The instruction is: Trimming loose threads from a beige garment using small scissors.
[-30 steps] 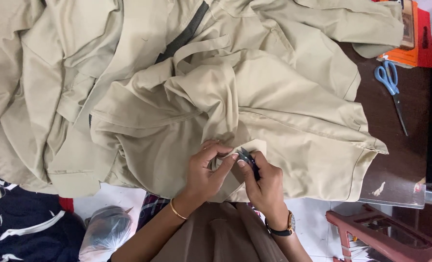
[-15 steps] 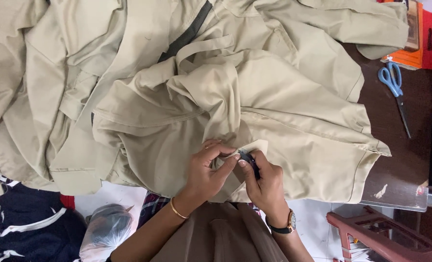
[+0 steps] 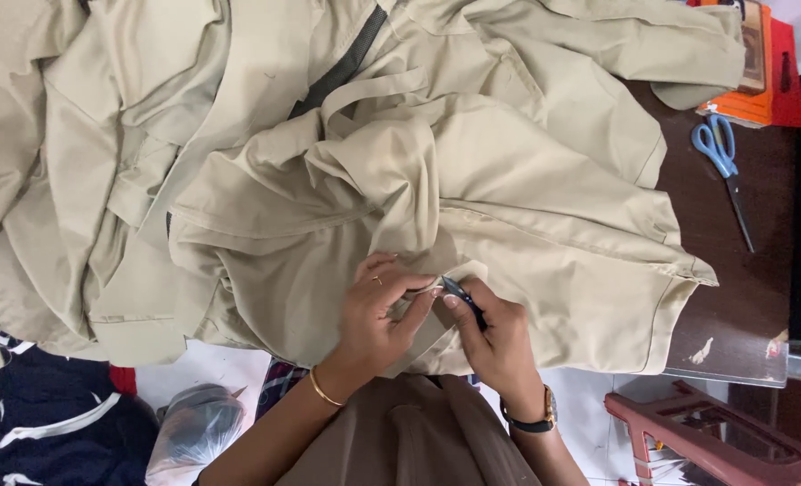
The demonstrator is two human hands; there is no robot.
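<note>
Lying heaped across the left and middle of the table: khaki cloth (image 3: 265, 180), spilling toward the near edge. Pinching a fold of that cloth at its near hem, fingers together: left hand (image 3: 375, 315). Touching it just to the right, fingers clamped on a small dark snipper (image 3: 463, 298): right hand (image 3: 499, 335). Resting well apart on the brown table (image 3: 742, 297): blue scissors (image 3: 722, 171)
</note>
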